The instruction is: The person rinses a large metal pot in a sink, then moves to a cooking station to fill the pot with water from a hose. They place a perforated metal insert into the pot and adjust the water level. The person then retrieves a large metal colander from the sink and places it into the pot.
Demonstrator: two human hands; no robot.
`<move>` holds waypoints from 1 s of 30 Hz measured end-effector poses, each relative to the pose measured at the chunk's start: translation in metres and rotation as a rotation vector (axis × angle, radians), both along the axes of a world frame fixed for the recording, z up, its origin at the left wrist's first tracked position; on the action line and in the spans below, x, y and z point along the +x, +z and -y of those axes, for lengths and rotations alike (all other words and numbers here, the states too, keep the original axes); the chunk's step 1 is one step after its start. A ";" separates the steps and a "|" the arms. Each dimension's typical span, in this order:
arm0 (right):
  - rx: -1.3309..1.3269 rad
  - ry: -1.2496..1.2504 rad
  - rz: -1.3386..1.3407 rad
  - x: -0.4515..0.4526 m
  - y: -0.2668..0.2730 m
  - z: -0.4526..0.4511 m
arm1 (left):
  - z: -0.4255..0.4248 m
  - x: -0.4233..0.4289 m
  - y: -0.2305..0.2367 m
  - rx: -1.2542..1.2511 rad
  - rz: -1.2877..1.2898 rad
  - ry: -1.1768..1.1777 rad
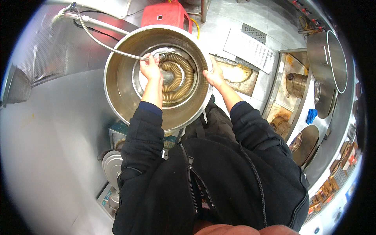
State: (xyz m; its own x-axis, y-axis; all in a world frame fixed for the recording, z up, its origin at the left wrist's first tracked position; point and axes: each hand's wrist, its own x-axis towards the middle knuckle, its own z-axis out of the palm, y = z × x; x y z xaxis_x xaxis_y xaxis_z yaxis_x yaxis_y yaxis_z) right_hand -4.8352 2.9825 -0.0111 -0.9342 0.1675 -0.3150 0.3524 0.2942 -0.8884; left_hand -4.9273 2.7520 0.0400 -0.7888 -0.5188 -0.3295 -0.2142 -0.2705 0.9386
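Observation:
A large stainless steel pot (120, 85) stands before me, its mouth facing up towards the camera. Inside it, a brown corrugated coil (189, 77) curves round a pale centre; the lower part of the pot is stepped inwards. My left hand (151, 69) is over the pot's inside, its fingers round a slim flexible metal hose (105, 47). The hose's end points at the upper end of the coil; whether they touch I cannot tell. My right hand (216, 75) grips the pot's right rim, thumb inside and fingers outside.
The hose hangs from a pipe valve (70, 6) by the metal-clad wall at upper left. A red plastic stool (161, 14) is behind the pot. To the right are a printed sheet (249, 48) on the floor, a tall steel pot (321, 58) and a blue cloth (311, 116) on a counter.

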 end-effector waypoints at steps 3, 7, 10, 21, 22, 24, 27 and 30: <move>0.000 -0.012 -0.031 0.000 0.003 -0.001 | 0.004 -0.006 -0.011 0.047 0.038 -0.012; -0.003 0.001 0.071 0.000 0.006 -0.004 | 0.003 -0.009 -0.022 0.084 0.042 -0.075; 0.000 0.000 0.056 0.000 0.008 -0.005 | 0.002 -0.004 -0.026 0.079 0.085 -0.104; -0.015 -0.012 0.034 0.001 0.002 -0.005 | 0.038 0.022 -0.017 -0.101 0.081 -0.239; -0.013 -0.013 -0.013 0.001 0.002 -0.005 | 0.040 0.025 -0.017 -0.111 0.087 -0.246; -0.015 -0.018 -0.036 0.001 0.002 -0.004 | 0.043 0.029 -0.015 -0.129 0.126 -0.246; -0.032 -0.021 0.019 0.001 0.005 -0.003 | 0.049 0.035 -0.010 -0.132 0.117 -0.255; -0.039 -0.018 0.021 0.001 0.007 -0.002 | 0.056 0.040 -0.006 -0.156 0.119 -0.277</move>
State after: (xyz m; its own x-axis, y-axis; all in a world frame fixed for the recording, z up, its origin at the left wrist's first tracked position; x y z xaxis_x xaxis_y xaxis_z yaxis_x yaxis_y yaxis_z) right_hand -4.8344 2.9846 -0.0040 -0.9241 0.1716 -0.3416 0.3764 0.2528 -0.8913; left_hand -4.8869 2.6963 0.0337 -0.8674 -0.3420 -0.3613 -0.3701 -0.0418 0.9280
